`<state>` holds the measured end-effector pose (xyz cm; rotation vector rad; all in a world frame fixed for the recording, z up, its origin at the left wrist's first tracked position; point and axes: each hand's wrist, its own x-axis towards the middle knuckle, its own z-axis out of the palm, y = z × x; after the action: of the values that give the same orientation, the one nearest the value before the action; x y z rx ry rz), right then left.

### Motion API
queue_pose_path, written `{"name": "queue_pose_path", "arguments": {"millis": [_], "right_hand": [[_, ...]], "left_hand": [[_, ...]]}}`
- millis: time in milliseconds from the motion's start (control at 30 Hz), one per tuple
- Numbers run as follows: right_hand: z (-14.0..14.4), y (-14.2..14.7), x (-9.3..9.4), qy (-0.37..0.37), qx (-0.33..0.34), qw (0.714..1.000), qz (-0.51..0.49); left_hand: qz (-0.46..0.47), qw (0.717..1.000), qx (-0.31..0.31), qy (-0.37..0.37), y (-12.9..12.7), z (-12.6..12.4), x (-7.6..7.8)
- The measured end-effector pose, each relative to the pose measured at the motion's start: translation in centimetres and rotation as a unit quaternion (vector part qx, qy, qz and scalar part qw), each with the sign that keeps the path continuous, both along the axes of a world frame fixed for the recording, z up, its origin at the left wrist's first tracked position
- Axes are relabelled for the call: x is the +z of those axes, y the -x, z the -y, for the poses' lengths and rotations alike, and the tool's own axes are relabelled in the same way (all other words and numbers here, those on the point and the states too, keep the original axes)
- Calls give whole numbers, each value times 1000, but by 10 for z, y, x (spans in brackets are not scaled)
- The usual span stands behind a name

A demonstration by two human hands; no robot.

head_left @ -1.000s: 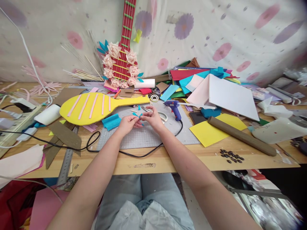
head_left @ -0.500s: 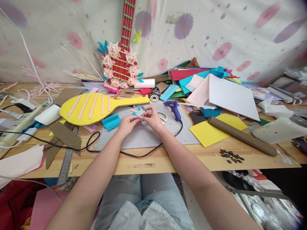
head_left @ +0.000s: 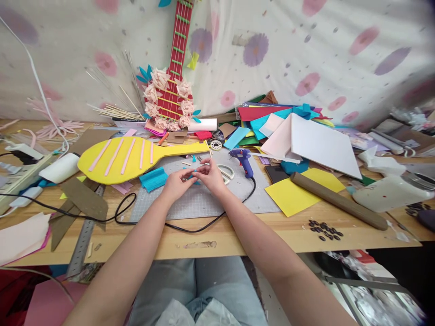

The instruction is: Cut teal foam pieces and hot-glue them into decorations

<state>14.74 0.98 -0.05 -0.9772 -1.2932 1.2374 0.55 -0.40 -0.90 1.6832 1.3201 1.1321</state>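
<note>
My left hand (head_left: 176, 183) and my right hand (head_left: 210, 175) meet fingertip to fingertip above the grey cutting mat (head_left: 200, 203). Between their pinched fingers is a small piece of blue paper (head_left: 194, 174), mostly hidden. Just left of my left hand lies a folded sheet of blue crepe paper (head_left: 153, 179). White-handled scissors (head_left: 227, 174) rest on the mat, partly behind my right hand. A purple glue gun (head_left: 245, 163) lies to the right of them. Behind my hands is a yellow guitar-shaped cutout (head_left: 136, 158) with pink strips across its body.
A red toy guitar (head_left: 171, 97) trimmed with paper flowers leans on the back wall. Coloured sheets and a white board (head_left: 324, 145) are piled at the back right. A brown roll (head_left: 340, 201) and black beads (head_left: 325, 230) lie right. The glue gun's black cord (head_left: 195, 231) crosses in front.
The view has tilted and shifted slightly, so the table appears lower and a little to the left. Both hands stay together on the blue piece, with the fingers slightly rearranged.
</note>
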Motion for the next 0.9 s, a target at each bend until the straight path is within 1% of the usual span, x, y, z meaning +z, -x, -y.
{"name": "queue_pose_path", "arguments": {"millis": [33,100,167,200,233,300,367,400,467,533,600,700,767,833,900], "right_hand": [[0,0,0,1,8,1000,-4],[-2,0,-1,10,31,999,-8],[-4,-2,-2,8,38,999,2],[-6,-4,-3,1,29,999,17],[-7,-7,-3,-10,10,999,38],[-8,-13,-2,-31,-55,994,94],[-8,-18,0,-43,-120,978,163],[-8,-21,1,-46,-140,970,194],[-7,-23,2,-39,-151,960,235],[-6,-23,3,-25,-139,959,246],[-6,-21,2,-23,-108,965,239],[-5,-15,-3,-63,-26,974,217],[-5,-10,-6,-87,17,978,190],[-5,-6,-10,-100,36,980,168],[-5,-3,-13,-109,41,979,169]], "left_hand": [[-20,1000,13,-11,0,0,0],[-39,999,21,-7,2,0,0],[-30,999,29,5,3,-1,1],[-22,999,41,8,4,-1,2],[-13,998,58,10,5,-1,3],[-2,996,93,11,6,-2,4],[5,993,122,11,6,-2,5],[8,991,132,11,6,-2,6],[10,989,145,10,6,-1,7],[6,989,149,10,5,0,8],[-3,989,144,12,4,0,8],[-22,990,139,13,3,1,7],[-41,990,135,5,3,0,6],[-57,990,126,-6,4,0,4],[-73,991,113,-15,4,0,3]]}}
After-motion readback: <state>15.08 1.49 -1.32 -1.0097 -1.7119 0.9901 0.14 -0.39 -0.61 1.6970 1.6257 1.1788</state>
